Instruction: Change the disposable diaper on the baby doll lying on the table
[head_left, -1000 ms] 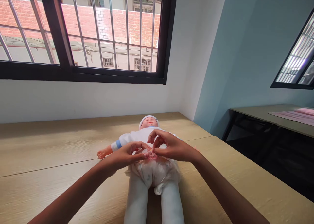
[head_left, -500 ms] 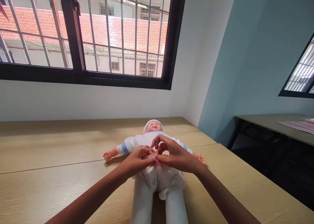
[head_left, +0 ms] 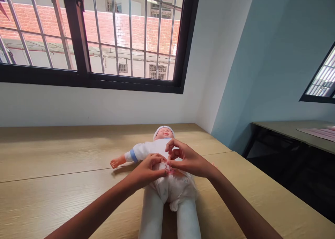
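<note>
Two grips, both pinching: left hand [head_left: 146,168] on the white diaper [head_left: 167,189] beside its pink-printed front tab [head_left: 169,169], right hand [head_left: 188,159] on that same tab. Diaper around the lower body of a baby doll [head_left: 148,151], face-up on a wooden table [head_left: 65,151].

Baby doll [head_left: 149,151] on table [head_left: 52,155], seemingly centred

Head-worn camera: you look forward and down, close above your bare forearms [head_left: 96,202], across the pale wood-grain table [head_left: 52,151], toward the black-framed barred window [head_left: 86,78].
</note>
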`<control>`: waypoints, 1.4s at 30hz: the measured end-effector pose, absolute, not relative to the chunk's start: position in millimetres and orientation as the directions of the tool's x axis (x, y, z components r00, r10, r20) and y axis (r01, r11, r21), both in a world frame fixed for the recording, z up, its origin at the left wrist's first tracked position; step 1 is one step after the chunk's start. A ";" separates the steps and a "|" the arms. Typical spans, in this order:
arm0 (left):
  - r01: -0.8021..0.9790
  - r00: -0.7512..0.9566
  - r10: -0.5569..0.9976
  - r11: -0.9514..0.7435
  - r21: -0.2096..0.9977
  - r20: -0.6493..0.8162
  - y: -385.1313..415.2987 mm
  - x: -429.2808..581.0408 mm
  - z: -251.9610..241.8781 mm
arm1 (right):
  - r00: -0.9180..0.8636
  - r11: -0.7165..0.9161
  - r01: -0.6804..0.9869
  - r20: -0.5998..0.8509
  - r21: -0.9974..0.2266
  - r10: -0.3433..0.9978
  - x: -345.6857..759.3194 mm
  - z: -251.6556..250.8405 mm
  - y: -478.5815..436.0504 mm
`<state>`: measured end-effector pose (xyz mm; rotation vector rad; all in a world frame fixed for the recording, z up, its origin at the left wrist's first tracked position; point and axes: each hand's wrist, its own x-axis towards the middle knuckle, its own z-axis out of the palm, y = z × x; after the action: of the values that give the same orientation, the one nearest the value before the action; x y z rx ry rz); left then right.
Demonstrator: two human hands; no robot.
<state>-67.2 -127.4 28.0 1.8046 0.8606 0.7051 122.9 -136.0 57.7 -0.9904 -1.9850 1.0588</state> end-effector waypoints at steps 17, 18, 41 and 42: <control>0.216 0.603 0.797 -0.217 0.952 0.045 -128.7 -69.3 31.4 | -0.468 0.412 0.312 0.239 -0.856 0.851 120.4 59.7 -137.8; 0.212 0.603 0.796 -0.210 0.954 0.041 -127.5 -69.8 29.8 | -0.480 0.401 0.306 0.224 -0.863 0.848 121.0 60.0 -137.3; 0.137 0.284 0.877 -0.436 0.889 0.387 -138.3 -89.0 63.6 | -0.107 0.421 0.671 0.482 -0.610 0.870 152.5 76.5 -136.0; 0.053 0.280 0.849 -0.481 0.875 0.449 -146.7 -96.2 74.2 | -0.085 0.397 0.674 0.468 -0.623 0.879 157.7 76.2 -136.6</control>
<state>-96.2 -146.7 74.2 1.7670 0.8213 1.2820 157.7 -136.6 76.2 -1.3445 -1.8255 0.3114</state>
